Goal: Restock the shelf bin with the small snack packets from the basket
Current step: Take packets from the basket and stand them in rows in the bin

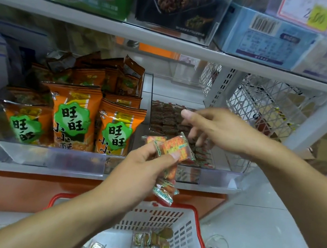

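Restocking small snack packets from basket to shelf bin

Basket (190,243) holds loose packets; left hand (141,169), grip clamped on a bunch of snack packets (176,146), lifts them before the clear bin (222,174); right hand (216,129), fingers apart, reaches inside.

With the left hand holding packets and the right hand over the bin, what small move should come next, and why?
Probably the left hand should pass its small snack packets forward into the clear shelf bin. It grips them just at the bin's front edge, and the right hand is open above the packets inside.
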A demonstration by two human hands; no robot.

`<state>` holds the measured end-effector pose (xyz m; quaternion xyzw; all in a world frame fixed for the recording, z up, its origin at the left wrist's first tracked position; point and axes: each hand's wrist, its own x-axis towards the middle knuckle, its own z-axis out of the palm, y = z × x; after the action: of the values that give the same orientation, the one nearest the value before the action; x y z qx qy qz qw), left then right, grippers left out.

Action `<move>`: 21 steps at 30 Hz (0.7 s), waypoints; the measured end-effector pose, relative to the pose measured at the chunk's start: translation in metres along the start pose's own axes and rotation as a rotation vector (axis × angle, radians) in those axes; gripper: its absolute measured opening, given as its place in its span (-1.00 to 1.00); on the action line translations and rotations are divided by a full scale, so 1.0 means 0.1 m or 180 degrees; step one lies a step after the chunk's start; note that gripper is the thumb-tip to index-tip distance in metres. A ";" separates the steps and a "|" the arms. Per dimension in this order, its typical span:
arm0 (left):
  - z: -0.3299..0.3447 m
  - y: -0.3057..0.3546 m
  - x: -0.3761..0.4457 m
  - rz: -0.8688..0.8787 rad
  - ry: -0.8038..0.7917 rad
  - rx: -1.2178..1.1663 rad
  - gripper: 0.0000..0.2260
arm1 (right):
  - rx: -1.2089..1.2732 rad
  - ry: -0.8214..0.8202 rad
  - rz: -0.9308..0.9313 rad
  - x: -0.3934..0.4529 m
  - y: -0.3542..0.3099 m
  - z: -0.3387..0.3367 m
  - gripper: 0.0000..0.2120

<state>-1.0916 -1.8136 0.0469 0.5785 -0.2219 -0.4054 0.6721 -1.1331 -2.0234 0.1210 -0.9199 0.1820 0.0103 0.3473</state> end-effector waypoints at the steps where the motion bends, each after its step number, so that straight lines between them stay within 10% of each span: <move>1: 0.00 0.02 -0.02 0.0006 0.0004 0.0001 -0.83 | 0.0740 -0.0283 0.0047 -0.20 -0.06 0.05 -0.45; 10: -0.15 0.08 -0.26 -0.0010 -0.0395 0.0461 -0.84 | 0.3041 -0.0476 0.0227 -0.64 0.09 0.27 -0.59; 21: -0.21 0.21 -0.46 -0.0312 -0.1467 0.0939 -0.77 | 0.3199 -0.1850 0.0674 -0.69 0.11 0.41 -0.83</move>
<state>-1.0960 -1.7639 0.0699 0.5727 -0.3973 -0.5216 0.4920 -1.1971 -1.9820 0.0930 -0.5787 0.1528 0.2091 0.7733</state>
